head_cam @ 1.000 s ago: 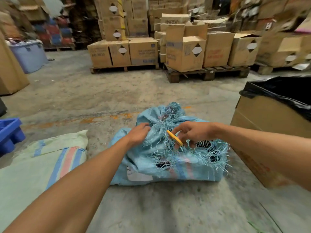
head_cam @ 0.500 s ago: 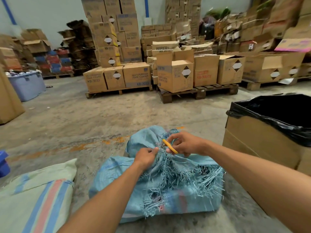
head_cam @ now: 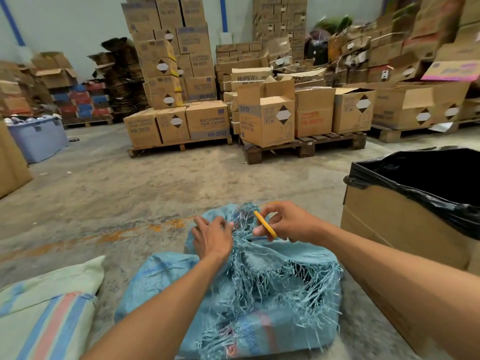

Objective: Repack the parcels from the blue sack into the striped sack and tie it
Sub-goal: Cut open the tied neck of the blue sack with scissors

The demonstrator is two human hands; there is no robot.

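Both hands have crept toward the far, bunched end of the blue sack (head_cam: 233, 294), and the head has tipped up, so more of the stacked cartons and less of the striped sack (head_cam: 46, 315) shows than half a second ago.

Head view: the blue sack lies on the concrete floor (head_cam: 130, 193) at near centre, its mouth gathered at the far end, with frayed strands trailing over the top. The left hand (head_cam: 211, 239) rests on that gathered neck, fingers curled into the weave; whether it truly pinches it I cannot tell. The right hand (head_cam: 285, 224) pinches a slim yellow tool (head_cam: 265, 224) between thumb and fingers, just beside the knot. The striped sack lies flat at near left, apart from the blue one. A lined box (head_cam: 389, 229) stands to the right.

The sack looks soft, floppy and worn, likely to tear along the frays; its bulging body suggests weight. Better to take it by the bunched neck or sound corners than by loose strands.
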